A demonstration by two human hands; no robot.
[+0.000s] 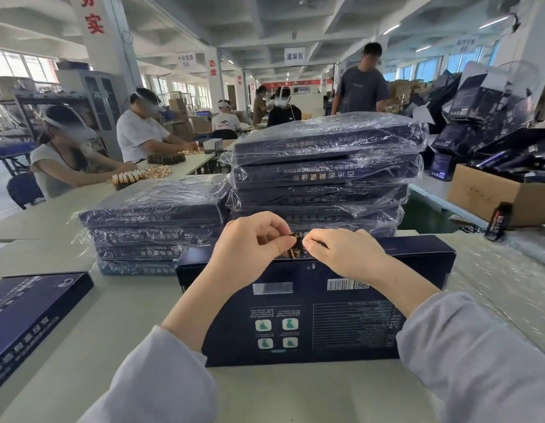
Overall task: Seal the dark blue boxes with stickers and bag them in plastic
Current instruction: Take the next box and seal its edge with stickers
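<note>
Pinching a sticker (295,247), left hand (250,250) and right hand (344,254) meet above the box (326,319).

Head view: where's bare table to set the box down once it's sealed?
Bare table between the loose box at left and the box where left hand and right hand pinch the sticker; also the near edge. Crowded behind: short bagged stack, tall bagged stack. Plastic sheeting covers the right.
</note>
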